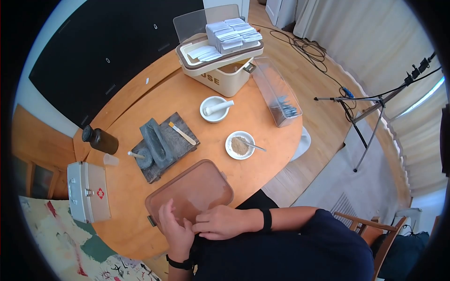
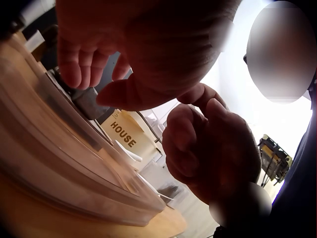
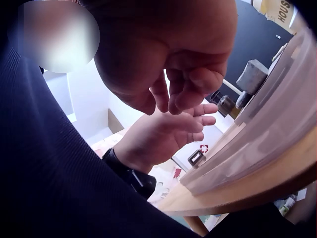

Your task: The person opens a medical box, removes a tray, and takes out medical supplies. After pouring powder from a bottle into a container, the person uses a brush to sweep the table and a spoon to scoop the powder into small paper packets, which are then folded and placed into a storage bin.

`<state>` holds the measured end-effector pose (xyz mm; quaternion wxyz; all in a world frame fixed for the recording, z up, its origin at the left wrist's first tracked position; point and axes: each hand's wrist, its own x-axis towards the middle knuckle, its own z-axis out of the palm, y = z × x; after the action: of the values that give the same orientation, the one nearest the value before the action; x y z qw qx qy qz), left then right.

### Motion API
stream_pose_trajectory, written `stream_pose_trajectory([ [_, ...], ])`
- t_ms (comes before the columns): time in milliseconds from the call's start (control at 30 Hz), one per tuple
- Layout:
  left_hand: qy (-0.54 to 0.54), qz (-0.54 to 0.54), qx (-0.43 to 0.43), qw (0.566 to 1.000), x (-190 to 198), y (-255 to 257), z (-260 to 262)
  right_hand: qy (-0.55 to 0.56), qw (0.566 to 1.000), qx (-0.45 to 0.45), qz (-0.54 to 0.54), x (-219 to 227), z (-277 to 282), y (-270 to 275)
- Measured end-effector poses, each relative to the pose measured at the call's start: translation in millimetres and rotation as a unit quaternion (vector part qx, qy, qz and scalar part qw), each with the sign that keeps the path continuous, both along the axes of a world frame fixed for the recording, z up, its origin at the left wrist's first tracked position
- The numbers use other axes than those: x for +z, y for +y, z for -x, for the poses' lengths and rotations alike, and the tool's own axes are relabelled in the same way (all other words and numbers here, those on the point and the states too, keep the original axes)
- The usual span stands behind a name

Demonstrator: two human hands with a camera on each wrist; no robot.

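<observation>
Over the near edge of a brown translucent lid [image 1: 194, 187], the two hands are together. The left hand [image 1: 177, 232] is raised with relaxed, slightly bent fingers and holds nothing. Fingers of the right hand [image 1: 222, 222] reach the left hand near its thumb and wrist side; whether they pinch it is unclear. In the left wrist view the left hand [image 2: 143, 49] hangs above the lid [image 2: 74, 163], and the right hand [image 2: 213, 148] shows curled fingers. From the right wrist view, the right hand [image 3: 168, 54] has bent fingers beside the left hand [image 3: 161, 136].
Beyond the lid are a dark stone tray [image 1: 180, 133] with a brush [image 1: 183, 134], a white mortar [image 1: 214, 117], a bowl of powder [image 1: 240, 145] and a cream box [image 1: 220, 84]. A brown bottle [image 1: 101, 141] and a first-aid case [image 1: 89, 192] stand at left; a clear bin [image 1: 276, 93] at right.
</observation>
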<state>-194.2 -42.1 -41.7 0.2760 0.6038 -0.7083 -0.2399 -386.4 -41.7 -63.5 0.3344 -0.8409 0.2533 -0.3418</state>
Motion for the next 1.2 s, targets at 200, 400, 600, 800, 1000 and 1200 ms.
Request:
stream_pose_trajectory([
  [200,0.004,-0.015,0.012,1.0,-6.0,3.7,1.7,-0.004,1.0,-0.003,-0.015,-9.1,-5.6,-0.8],
  [400,0.011,0.009,-0.003,1.0,-17.8,8.5,3.4,-0.003,1.0,-0.002,-0.019,-8.9,-1.2,-0.8],
  [600,0.052,-0.035,-0.001,0.998,-23.7,9.7,1.9,-0.009,1.0,-0.011,-0.021,-8.5,-0.7,0.4],
  [800,0.088,-0.051,-0.002,0.995,-24.1,12.5,0.5,0.012,1.0,-0.007,-0.006,-8.1,-2.7,1.5],
  [1000,0.07,-0.071,-0.01,0.995,-16.6,14.5,-2.9,0.021,0.999,0.001,-0.024,-2.9,-7.5,3.6],
  [1200,0.129,-0.101,0.006,0.986,-25.3,18.8,-9.3,0.016,0.999,0.009,-0.027,-3.5,-11.4,2.4],
])
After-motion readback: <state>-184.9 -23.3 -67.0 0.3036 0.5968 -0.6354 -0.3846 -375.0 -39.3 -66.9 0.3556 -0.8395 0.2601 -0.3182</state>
